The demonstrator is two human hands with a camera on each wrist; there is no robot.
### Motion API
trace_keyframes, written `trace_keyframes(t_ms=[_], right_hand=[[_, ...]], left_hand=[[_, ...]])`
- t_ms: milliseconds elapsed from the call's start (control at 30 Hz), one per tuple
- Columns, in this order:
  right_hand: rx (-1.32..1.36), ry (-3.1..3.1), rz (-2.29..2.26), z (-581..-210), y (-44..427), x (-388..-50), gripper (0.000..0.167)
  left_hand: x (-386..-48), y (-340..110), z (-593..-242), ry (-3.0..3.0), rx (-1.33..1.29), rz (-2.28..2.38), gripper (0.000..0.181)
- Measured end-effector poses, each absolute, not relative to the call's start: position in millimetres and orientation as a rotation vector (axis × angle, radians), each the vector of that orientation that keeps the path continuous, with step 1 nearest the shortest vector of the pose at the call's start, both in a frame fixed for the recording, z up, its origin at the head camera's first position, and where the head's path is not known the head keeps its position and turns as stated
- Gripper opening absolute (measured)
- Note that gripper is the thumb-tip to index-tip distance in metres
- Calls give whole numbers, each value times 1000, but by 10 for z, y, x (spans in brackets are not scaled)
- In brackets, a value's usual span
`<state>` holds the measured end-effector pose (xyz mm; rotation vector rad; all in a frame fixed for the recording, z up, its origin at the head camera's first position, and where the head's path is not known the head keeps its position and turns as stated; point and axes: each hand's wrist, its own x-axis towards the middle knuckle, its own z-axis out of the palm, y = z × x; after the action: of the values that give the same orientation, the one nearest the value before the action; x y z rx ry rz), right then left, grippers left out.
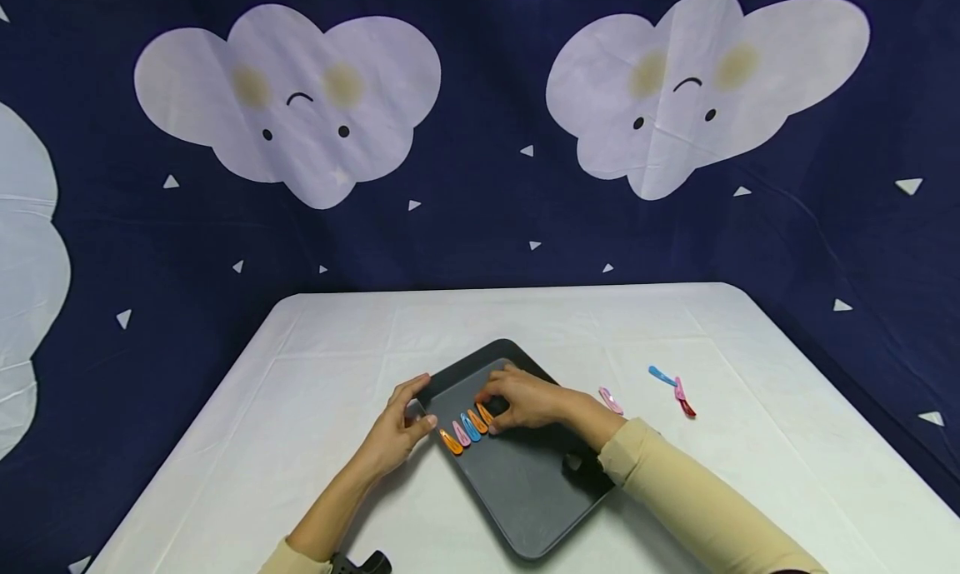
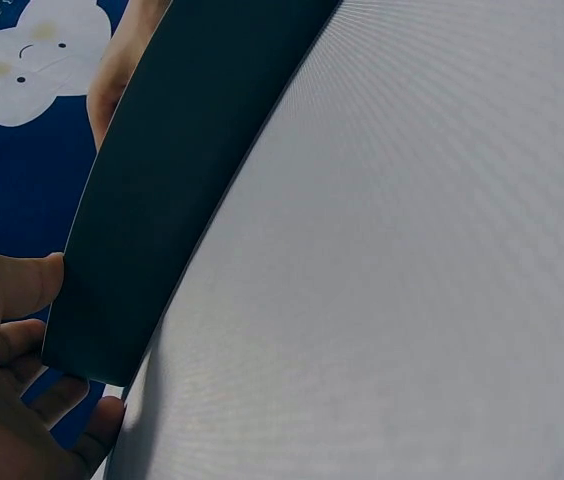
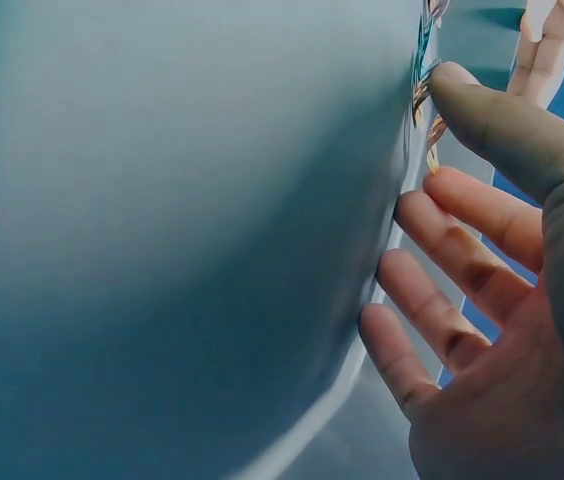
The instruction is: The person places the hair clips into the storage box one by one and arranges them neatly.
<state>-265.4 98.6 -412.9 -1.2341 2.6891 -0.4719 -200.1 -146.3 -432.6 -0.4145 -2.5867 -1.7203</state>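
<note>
A dark grey tray [image 1: 525, 491] lies at an angle on the white table. Along its left side runs a row of hair clips: orange [image 1: 451, 442], pink [image 1: 461, 433], blue [image 1: 470, 426] and two more orange ones. My left hand [image 1: 397, 432] grips the tray's left corner, thumb at the rim and fingers round the outer wall [image 2: 162, 200]. With thumb and index finger, my right hand [image 1: 525, 399] pinches the rightmost orange clip [image 1: 485, 414]; its other fingers are spread over the tray in the right wrist view [image 3: 492, 280].
Right of the tray on the table [image 1: 360, 332] lie a pink clip [image 1: 611, 401] and, farther right, a touching group of blue [image 1: 662, 376], pink [image 1: 679, 389] and red [image 1: 687, 408] clips. A dark blue cloth with clouds [image 1: 300, 99] hangs behind.
</note>
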Motion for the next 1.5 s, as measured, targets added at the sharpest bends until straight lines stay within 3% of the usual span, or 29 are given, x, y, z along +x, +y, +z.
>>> trace_keyframes(t_ms=[1500], right_hand=[[-1223, 2725, -524, -4117, 1017, -2644, 46]], left_hand=[[-2000, -1466, -4326, -2602, -404, -1715, 59]])
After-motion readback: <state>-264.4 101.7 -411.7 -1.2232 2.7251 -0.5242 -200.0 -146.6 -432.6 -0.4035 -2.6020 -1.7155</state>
